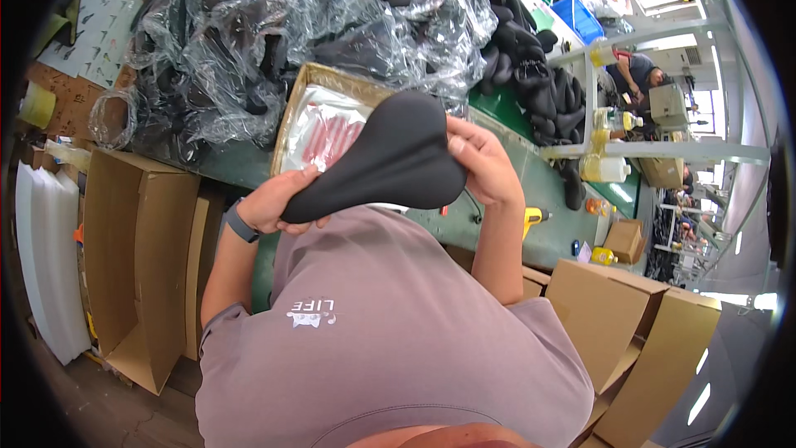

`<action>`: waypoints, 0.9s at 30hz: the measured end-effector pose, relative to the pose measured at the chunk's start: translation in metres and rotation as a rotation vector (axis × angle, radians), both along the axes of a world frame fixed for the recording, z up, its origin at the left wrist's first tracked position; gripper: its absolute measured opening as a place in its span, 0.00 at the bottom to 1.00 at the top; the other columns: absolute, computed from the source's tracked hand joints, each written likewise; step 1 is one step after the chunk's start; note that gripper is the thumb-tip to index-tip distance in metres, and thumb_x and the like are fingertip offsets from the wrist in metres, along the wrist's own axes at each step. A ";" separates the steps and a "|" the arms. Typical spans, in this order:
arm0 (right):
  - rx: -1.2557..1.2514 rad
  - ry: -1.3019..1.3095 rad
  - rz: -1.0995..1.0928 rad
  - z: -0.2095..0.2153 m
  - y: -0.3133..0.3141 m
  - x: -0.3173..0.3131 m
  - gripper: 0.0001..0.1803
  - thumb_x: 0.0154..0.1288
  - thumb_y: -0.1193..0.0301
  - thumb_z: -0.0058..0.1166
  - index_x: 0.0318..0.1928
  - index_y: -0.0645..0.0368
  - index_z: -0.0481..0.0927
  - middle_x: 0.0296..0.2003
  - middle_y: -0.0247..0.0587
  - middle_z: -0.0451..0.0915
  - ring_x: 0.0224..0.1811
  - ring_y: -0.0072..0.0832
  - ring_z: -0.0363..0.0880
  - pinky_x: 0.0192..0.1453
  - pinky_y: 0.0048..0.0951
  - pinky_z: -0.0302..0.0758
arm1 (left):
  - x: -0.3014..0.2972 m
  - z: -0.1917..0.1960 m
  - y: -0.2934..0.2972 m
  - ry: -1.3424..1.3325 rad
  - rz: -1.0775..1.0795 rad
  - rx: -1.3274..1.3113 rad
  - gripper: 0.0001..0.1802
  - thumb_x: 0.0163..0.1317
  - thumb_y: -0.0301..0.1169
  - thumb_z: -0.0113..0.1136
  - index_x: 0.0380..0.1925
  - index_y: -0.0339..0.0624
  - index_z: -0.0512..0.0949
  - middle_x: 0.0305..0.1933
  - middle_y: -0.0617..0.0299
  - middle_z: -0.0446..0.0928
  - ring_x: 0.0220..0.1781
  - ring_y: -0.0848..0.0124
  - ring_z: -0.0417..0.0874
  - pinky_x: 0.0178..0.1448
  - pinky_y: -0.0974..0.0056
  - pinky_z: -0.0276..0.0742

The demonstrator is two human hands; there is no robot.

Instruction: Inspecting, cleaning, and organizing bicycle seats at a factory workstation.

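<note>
A black bicycle saddle [390, 158] is held in front of my chest, its wide end up and to the right, its narrow nose down and to the left. My left hand [278, 199], with a dark band on the wrist, grips the nose, thumb on top and fingers underneath. At the wide end, my right hand [482, 159] pinches the edge; its thumb lies on top and the other fingers are partly hidden. Behind the saddle stands an open cardboard box [286, 133] holding clear plastic and red-and-white packets [330, 134], partly covered by the saddle.
Saddles in clear plastic [332, 17] heap across the back of the green table [531, 232]. Bare black saddles [526, 66] pile at the right, near a yellow heat gun [535, 217]. Cardboard boxes stand at left [137, 257] and right [597, 307]. Another person [634, 75] sits far right.
</note>
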State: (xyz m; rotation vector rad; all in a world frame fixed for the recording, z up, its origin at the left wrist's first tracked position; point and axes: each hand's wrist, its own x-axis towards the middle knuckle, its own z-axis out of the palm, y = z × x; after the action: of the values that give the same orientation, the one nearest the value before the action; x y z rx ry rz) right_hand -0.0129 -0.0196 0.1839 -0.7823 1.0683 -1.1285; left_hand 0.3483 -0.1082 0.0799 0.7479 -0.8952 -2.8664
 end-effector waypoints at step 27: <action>0.193 0.177 0.149 -0.099 0.033 0.030 0.36 0.78 0.82 0.60 0.83 0.70 0.67 0.68 0.46 0.85 0.66 0.28 0.85 0.73 0.33 0.82 | -0.098 -0.053 0.031 -0.399 0.143 -1.074 0.56 0.59 0.62 0.82 0.78 0.39 0.72 0.72 0.41 0.80 0.75 0.47 0.83 0.78 0.47 0.78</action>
State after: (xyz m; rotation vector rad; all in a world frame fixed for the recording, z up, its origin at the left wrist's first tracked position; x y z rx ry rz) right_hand 0.0167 0.0130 0.0845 -0.8043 1.2262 -0.8277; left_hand 0.2498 -0.0769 0.0265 1.1049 -2.0128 -1.6712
